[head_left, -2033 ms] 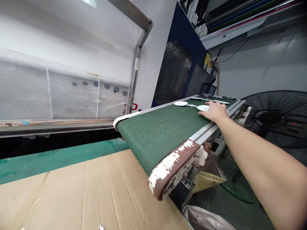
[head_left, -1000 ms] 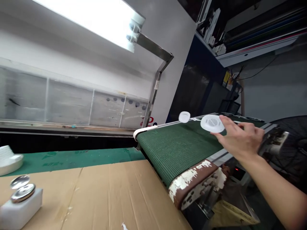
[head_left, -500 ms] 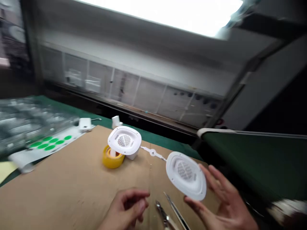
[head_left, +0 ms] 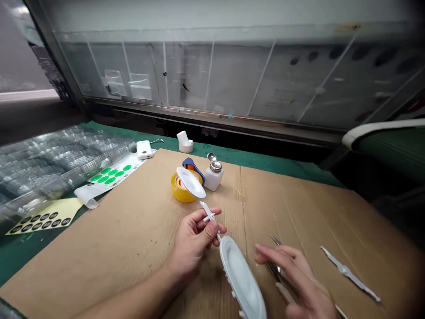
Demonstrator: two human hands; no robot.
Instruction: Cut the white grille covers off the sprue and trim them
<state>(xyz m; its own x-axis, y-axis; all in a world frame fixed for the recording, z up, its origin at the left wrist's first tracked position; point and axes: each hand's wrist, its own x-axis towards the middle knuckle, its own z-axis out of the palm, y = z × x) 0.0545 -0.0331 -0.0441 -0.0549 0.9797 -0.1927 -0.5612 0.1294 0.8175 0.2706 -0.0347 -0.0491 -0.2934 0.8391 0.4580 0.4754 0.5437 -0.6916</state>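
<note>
My left hand pinches the white plastic runner joining two oval white moulded covers. One cover hangs over a yellow tape roll, and the other hangs low near my right hand. My right hand is apart from the covers, fingers spread, holding nothing. It sits just above a metal-tipped hand tool, probably tweezers or snips, partly hidden beneath it. A loose white plastic strip lies farther right on the cardboard sheet.
Behind the tape stand a white bottle with a metal lid and a blue-handled tool. Left lie clear plastic trays and sheets of green and black dot stickers. A conveyor end sits right.
The view has swung from the green conveyor to the cardboard. The joined covers now hang from my left hand at the runner, and my right hand has let go of the cover.
</note>
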